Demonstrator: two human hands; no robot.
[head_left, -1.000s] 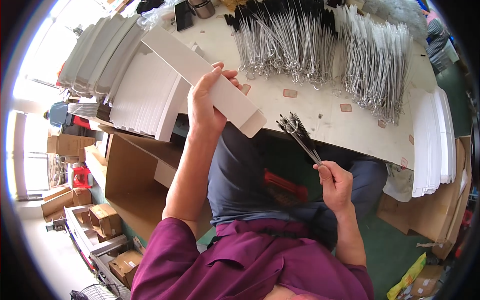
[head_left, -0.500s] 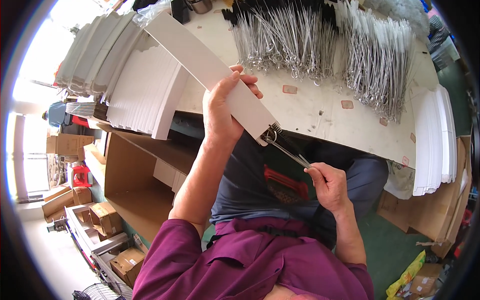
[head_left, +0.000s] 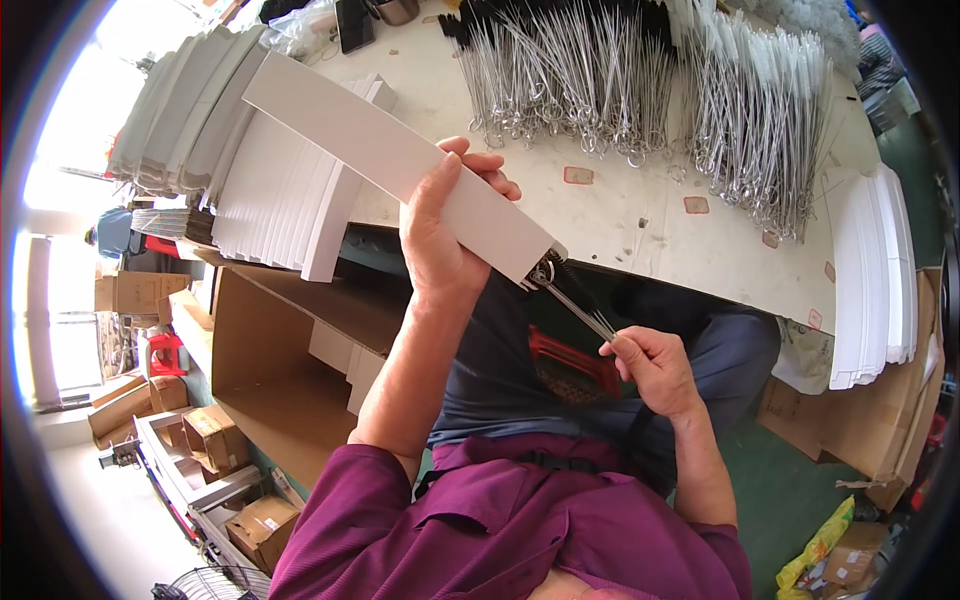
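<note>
My left hand (head_left: 440, 240) is closed around a long, narrow white box (head_left: 345, 130), held slanting above the table's front edge. The box's lower right end is open. Into that end runs a small bunch of wire-stemmed brushes (head_left: 578, 308), with metal loops and some dark bristles showing at the mouth. My right hand (head_left: 655, 372) pinches the outer ends of the wires over my lap. How far the brushes reach inside is hidden by the box. Farther back lie a pile of black-tipped wire brushes (head_left: 570, 85) and a pile of white-tipped ones (head_left: 755, 130).
A row of white boxes (head_left: 270, 195) stands on the table at left, beside stacked white cartons (head_left: 180, 110). More white cartons (head_left: 870, 280) are at the right edge. A large open cardboard box (head_left: 265, 350) sits below left. A phone (head_left: 354, 25) lies at the back.
The white box has swung to a flatter slant, its far end moving left and down. Fewer dark bristles show outside its mouth. My right hand has shifted slightly left, still pinching the wires.
</note>
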